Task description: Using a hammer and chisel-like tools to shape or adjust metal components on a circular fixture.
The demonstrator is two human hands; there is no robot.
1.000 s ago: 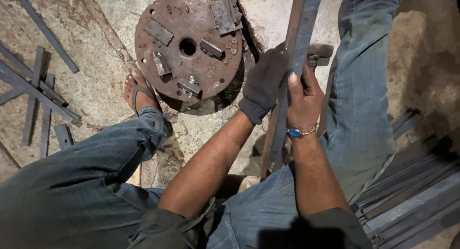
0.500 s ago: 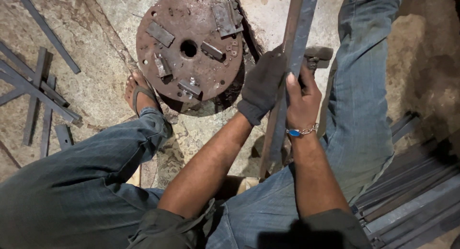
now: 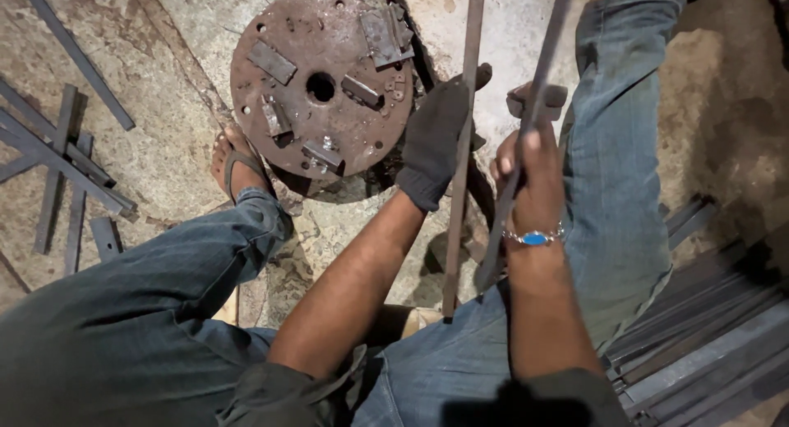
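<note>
Two flat steel strips, one in each hand, both standing pretty much upright between my knees; my jeans [image 3: 148, 312] fill the bottom of the view, and a pile of grey metal bars [image 3: 707, 345] lies just off my right thigh. My bare right hand [image 3: 530, 176], with a blue-stone bracelet [image 3: 534, 239] on the wrist, is wrapped tight around the right strip [image 3: 526, 123], fingers curled shut on it, thumb up top; that strip leans a bit to the right as it goes up out of frame. My left hand [image 3: 436, 139] wears a dark glove and is closed on the left strip [image 3: 462, 147], which runs nearly straight, its lower end down by my lap. Just behind the right strip there's a hammer head [image 3: 549, 98], partly hidden. Past my hands sits a rusty round plate [image 3: 320, 82] with small blocks and a centre hole; my sandalled foot [image 3: 238, 168] rests at its edge. Further left, loose strips [image 3: 57, 164] lie scattered on the stone floor [image 3: 148, 90].
</note>
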